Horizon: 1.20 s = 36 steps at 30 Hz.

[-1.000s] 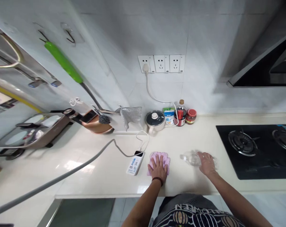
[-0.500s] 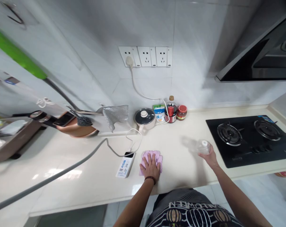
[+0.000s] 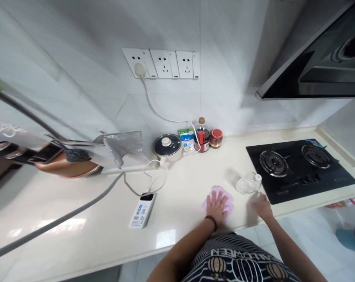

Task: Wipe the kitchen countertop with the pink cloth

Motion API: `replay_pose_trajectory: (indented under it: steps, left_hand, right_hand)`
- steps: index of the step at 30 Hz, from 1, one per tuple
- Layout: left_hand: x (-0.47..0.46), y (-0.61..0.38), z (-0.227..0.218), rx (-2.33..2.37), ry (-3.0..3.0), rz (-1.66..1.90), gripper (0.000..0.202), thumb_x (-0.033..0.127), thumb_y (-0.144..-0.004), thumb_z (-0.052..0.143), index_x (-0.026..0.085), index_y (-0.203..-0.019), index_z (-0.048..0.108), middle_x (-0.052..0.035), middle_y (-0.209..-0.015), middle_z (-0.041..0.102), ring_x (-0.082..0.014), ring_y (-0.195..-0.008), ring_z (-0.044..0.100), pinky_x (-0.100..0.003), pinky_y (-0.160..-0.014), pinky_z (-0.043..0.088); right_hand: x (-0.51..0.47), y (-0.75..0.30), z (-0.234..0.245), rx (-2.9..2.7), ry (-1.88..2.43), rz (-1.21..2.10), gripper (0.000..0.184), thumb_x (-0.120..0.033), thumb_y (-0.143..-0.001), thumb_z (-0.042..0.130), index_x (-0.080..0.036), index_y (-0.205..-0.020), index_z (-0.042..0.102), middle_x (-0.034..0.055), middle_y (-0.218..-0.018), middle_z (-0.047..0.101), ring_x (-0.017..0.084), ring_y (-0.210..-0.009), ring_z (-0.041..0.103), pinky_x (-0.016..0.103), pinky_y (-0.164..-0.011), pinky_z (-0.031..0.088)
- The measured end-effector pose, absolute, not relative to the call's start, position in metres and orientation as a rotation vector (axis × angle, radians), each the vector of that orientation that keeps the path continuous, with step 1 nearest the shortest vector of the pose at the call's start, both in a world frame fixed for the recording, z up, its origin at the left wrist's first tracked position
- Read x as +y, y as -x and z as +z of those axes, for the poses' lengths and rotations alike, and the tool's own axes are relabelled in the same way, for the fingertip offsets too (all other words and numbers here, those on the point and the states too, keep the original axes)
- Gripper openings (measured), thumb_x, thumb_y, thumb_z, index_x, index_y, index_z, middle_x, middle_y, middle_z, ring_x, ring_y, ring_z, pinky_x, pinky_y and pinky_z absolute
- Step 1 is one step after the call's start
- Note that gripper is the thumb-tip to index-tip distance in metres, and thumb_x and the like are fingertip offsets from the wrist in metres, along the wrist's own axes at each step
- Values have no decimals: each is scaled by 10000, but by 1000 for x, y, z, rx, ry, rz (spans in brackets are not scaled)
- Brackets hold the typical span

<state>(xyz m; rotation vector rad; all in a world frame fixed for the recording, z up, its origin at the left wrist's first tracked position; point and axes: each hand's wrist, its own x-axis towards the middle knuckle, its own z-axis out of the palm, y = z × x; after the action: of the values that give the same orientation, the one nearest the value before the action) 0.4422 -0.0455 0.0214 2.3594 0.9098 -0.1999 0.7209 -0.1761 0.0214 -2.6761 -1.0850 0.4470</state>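
Note:
My left hand [image 3: 217, 206] lies flat with fingers spread on a pink cloth [image 3: 228, 199], pressing it to the countertop. A clear bottle with a white cap [image 3: 247, 183] stands on the counter between the cloth and the stove. Just in front of the bottle is my right hand [image 3: 263, 207], slightly blurred, holding nothing, with its thumb and fingers apart. It appears separate from the bottle.
The black gas stove [image 3: 300, 172] is at the right, under a range hood [image 3: 321, 66]. Along the wall stand a small lidded pot [image 3: 167, 147], a dark sauce bottle [image 3: 202, 135] and a red-lidded jar [image 3: 216, 138]. A white power bank [image 3: 142, 211] and a grey hose [image 3: 77, 213] lie leftward.
My left hand has slid the pink cloth to the right, toward the bottle. My right hand has let go of the bottle and drawn back toward me. The view has shifted right.

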Motion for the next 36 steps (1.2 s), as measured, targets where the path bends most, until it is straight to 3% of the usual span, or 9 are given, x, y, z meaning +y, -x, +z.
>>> replay_pose_trajectory:
  steps: [5, 11, 20, 27, 32, 36]
  left_hand:
    - [-50, -460, 10, 592, -2466, -176, 777, 645, -997, 425, 359, -1698, 249, -19, -1806, 130, -414, -1663, 20, -746, -1296, 24]
    - [45, -471, 16, 1112, -2376, -228, 746, 528, -1001, 412, 357, -1704, 229, 27, -1813, 74, -391, -1664, -41, -694, -1310, -18]
    - [145, -521, 35, 1483, -2170, -235, 784, 499, -995, 372, 302, -1721, 150, 4, -1819, -42, -413, -1654, -101, -703, -1300, -31]
    - [89, -561, 25, 1231, -2326, -235, 778, 501, -992, 389, 304, -1716, 183, 12, -1818, 6, -406, -1655, -106, -691, -1299, -75]
    - [10, -524, 7, 1012, -2444, -156, 778, 553, -996, 407, 314, -1710, 211, -13, -1817, 65, -427, -1658, -38, -726, -1292, -41]
    - [-44, -475, -7, 782, -2526, -146, 802, 630, -983, 445, 339, -1702, 240, -47, -1809, 123, -459, -1651, 29, -777, -1270, 9]
  right_hand:
    - [-199, -723, 5, -1171, 2784, 612, 800, -369, -771, 645, -159, -1529, 500, 156, -1645, 482, 375, -1588, 333, 460, -1287, 320]
    - [-191, -719, 16, -1270, 2866, 712, 853, -335, -782, 655, -103, -1579, 454, 169, -1677, 441, 378, -1618, 273, 406, -1325, 248]
    - [-192, -715, 12, -1411, 2957, 692, 831, -271, -840, 624, -67, -1615, 402, 244, -1696, 392, 419, -1601, 305, 540, -1305, 274]
    - [-192, -712, 9, -1424, 3006, 656, 836, -279, -867, 596, -56, -1637, 359, 226, -1721, 355, 391, -1616, 279, 498, -1321, 248]
    - [-193, -713, 7, -1417, 2969, 652, 841, -286, -844, 611, -45, -1617, 383, 246, -1704, 374, 405, -1613, 275, 523, -1319, 232]
    - [-191, -713, 13, -1402, 2946, 651, 824, -285, -834, 616, -105, -1614, 418, 191, -1672, 450, 379, -1619, 261, 473, -1330, 203]
